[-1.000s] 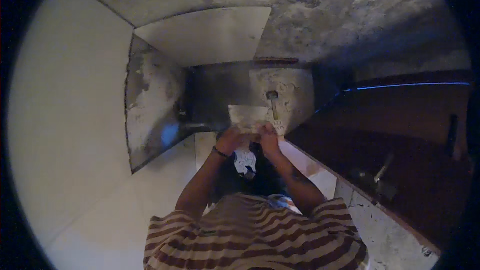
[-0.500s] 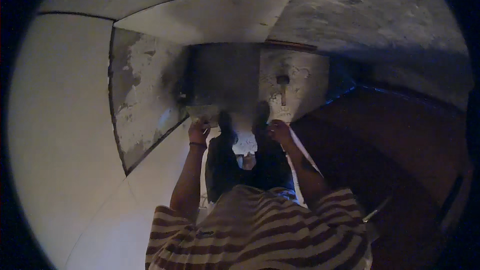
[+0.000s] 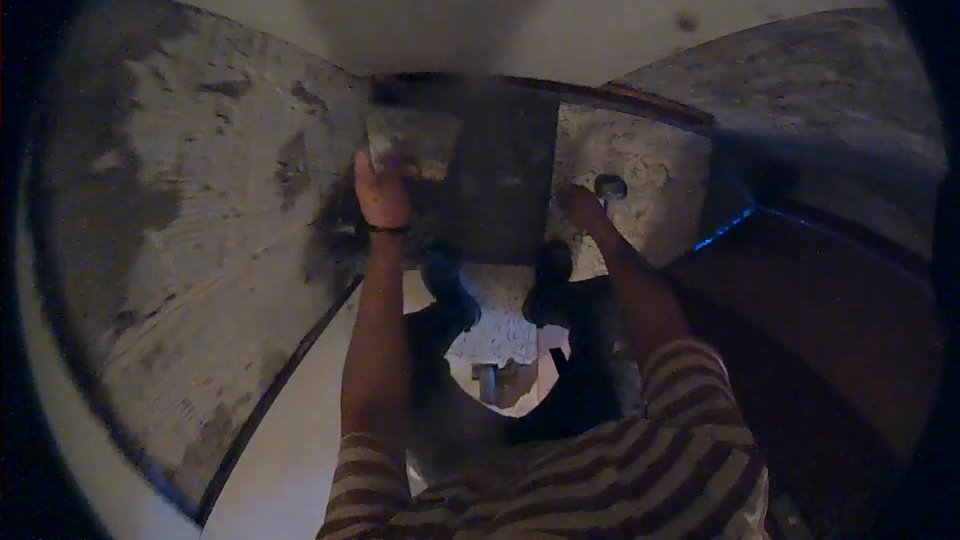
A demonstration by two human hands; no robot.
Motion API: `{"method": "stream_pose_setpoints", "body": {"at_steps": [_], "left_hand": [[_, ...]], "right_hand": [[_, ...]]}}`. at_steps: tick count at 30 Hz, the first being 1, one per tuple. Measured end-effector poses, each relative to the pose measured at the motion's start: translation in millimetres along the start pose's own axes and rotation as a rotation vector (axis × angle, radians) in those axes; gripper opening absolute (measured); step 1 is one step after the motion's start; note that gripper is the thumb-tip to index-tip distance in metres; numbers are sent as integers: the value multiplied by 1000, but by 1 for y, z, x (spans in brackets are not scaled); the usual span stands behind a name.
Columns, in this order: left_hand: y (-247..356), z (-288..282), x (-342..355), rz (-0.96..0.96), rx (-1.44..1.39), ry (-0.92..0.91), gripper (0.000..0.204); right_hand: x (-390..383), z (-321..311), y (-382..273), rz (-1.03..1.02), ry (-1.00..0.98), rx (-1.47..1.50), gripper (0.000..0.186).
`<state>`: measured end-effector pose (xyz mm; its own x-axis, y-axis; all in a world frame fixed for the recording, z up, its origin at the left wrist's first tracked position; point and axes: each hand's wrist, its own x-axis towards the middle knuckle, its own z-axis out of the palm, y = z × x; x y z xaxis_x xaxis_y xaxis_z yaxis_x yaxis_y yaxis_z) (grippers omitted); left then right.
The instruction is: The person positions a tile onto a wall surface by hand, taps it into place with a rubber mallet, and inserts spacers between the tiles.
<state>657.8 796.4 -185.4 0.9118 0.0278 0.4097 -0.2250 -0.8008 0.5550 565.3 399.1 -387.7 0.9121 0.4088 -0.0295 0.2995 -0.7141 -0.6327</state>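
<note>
My left hand (image 3: pixel 384 190), with a dark band at the wrist, reaches forward and grips the near left edge of a flat, pale rectangular piece (image 3: pixel 425 130). The piece is blurred and its material is unclear. To its right, across a dark strip (image 3: pixel 505 170), my right hand (image 3: pixel 580 208) is low with its fingers curled. Whatever is in those fingers, if anything, is hidden in the dimness. Just beside it lies a mallet-like tool with a dark head (image 3: pixel 611 185) on a pale, blotched slab (image 3: pixel 655 165). My right hand and wrist cover part of its handle.
A mottled grey and white surface (image 3: pixel 200 180) rises at left, bordered by a dark edge. A large pale panel (image 3: pixel 480 0) spans the far side. My dark shoes (image 3: pixel 440 275) stand between my arms. A dark brown surface (image 3: pixel 820 340) is at right, with a blue-lit edge.
My view has tipped and moved closer to the far panel. Both hands have reached farther forward, the left carrying the flat piece and the right coming beside the mallet-like tool.
</note>
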Motion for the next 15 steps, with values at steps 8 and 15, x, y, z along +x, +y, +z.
{"method": "stream_pose_setpoints", "body": {"at_steps": [8, 15], "left_hand": [[-37, -23, 54, 187, 270, 115, 30], [-24, 16, 67, -335, -869, 2, 22]], "right_hand": [[133, 203, 3, 189, 173, 90, 21], [158, 244, 7, 201, 416, 12, 20]]}}
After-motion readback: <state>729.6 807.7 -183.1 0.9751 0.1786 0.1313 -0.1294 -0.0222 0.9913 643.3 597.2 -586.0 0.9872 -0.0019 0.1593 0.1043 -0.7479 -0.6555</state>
